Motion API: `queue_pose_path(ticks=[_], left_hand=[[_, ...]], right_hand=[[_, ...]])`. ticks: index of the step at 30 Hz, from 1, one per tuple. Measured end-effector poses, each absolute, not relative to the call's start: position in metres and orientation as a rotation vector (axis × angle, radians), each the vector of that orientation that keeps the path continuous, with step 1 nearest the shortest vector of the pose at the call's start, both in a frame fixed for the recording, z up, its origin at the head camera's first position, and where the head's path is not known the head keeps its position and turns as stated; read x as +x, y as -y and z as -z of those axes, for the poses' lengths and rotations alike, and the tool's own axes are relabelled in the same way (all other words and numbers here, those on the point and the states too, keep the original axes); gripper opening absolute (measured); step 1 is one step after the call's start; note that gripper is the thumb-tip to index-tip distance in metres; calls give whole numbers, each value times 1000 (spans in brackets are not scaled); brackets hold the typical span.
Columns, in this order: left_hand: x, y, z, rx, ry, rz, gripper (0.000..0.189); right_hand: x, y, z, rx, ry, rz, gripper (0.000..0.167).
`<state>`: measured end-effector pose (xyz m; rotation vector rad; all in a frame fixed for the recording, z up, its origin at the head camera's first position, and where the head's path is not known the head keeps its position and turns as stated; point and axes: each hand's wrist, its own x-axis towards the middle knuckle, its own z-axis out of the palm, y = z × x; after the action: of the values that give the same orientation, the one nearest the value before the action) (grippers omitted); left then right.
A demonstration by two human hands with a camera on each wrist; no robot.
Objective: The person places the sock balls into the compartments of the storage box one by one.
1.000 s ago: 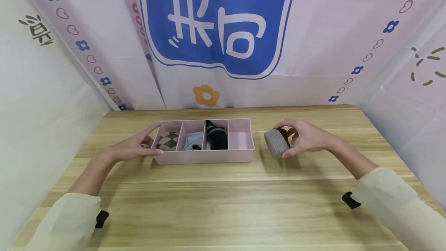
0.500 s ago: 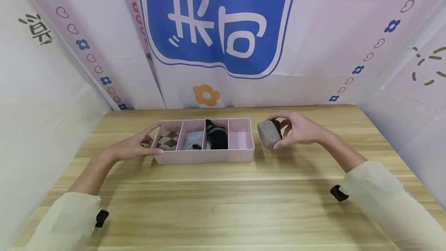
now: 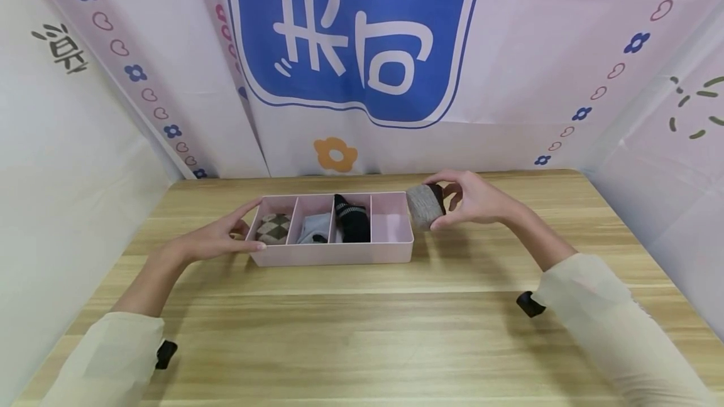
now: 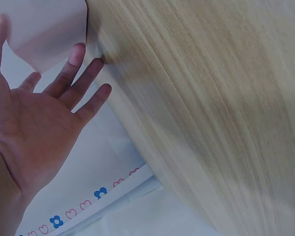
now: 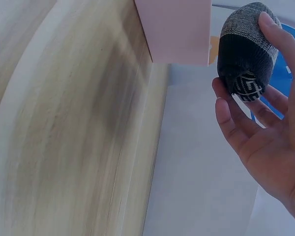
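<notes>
A pink divided storage box [image 3: 334, 255] stands on the table. At its left end is my left hand [image 3: 212, 240], thumb along the front corner and a finger at the back corner; in the left wrist view the palm faces the camera, fingers spread and mostly straight. My right hand [image 3: 474, 200] pinches a rolled grey and dark sock [image 3: 425, 207] between thumb and fingers, right at the box's right end. In the right wrist view this sock [image 5: 248, 51] shows a patterned opening. Inside the box sit an argyle sock [image 3: 274, 229], a light blue-grey sock [image 3: 314, 229] and a black striped sock [image 3: 354, 223].
The box's rightmost compartment [image 3: 390, 225] shows its bare pink floor. Around the box spreads the wooden table [image 3: 351, 331], its back edge meeting a printed cloth wall [image 3: 486, 137]. White cloth [image 3: 68, 162] hangs on both sides.
My right hand has moved left and slightly toward the back with the rolled sock, from beside the box to its right rim. The left hand and box have stayed put.
</notes>
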<state>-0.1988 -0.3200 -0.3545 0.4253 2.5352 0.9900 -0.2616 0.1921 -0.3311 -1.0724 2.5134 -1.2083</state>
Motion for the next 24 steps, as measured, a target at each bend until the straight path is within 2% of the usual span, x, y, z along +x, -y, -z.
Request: queue_pose_path(ticks=[13,24], left_hand=[[-199,321,355,422,-2538,-999,106],[-199,320,356,429,-2539,-1011,106]], right_hand=[[-266,-160,329,-1100,-2626,1180,72],[-265,-129,335,-1173,-2713,981,76]])
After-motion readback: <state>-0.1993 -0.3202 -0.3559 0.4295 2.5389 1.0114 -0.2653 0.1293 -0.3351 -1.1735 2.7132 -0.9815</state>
